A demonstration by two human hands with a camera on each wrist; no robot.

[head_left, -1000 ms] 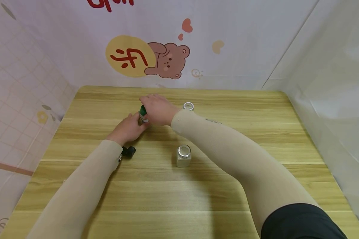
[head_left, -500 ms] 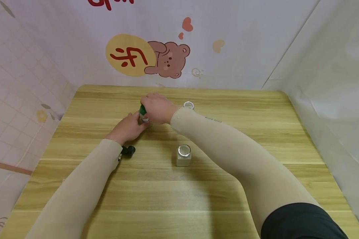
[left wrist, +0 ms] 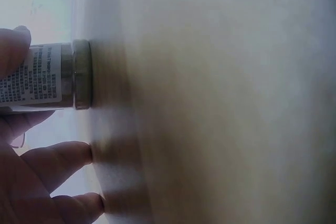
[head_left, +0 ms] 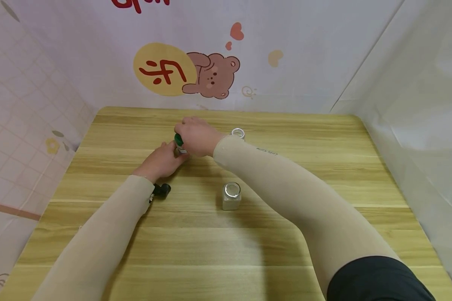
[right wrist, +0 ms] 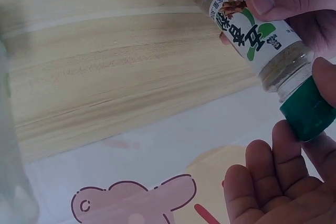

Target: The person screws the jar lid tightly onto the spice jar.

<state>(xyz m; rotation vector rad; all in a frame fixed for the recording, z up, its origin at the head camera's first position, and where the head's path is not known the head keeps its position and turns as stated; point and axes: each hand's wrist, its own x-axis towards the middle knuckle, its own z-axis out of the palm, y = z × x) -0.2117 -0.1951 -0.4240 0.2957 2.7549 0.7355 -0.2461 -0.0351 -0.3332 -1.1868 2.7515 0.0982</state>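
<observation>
Jointly held: bottle gripped by left hand and right hand

From the head view, the bottle is seen on the far side of the wooden table, left of centre. Its body is grasped by the left hand's fingers, and its green cap by the right hand's. To its near right, well apart, a clear jar is placed; a second jar, farther off, is partly hidden by the right sleeve.

From the left wrist view, a small-print label is shown, pressed by a fingertip; two other fingers are spread toward the table. Whether the bottle is rested on it cannot be told.

From the right wrist view, the cap is seen pinched between thumb and finger, the remaining fingers loosely bent. A picture label is pressed by the left thumb, and brown powder is seen below a clear neck.
</observation>
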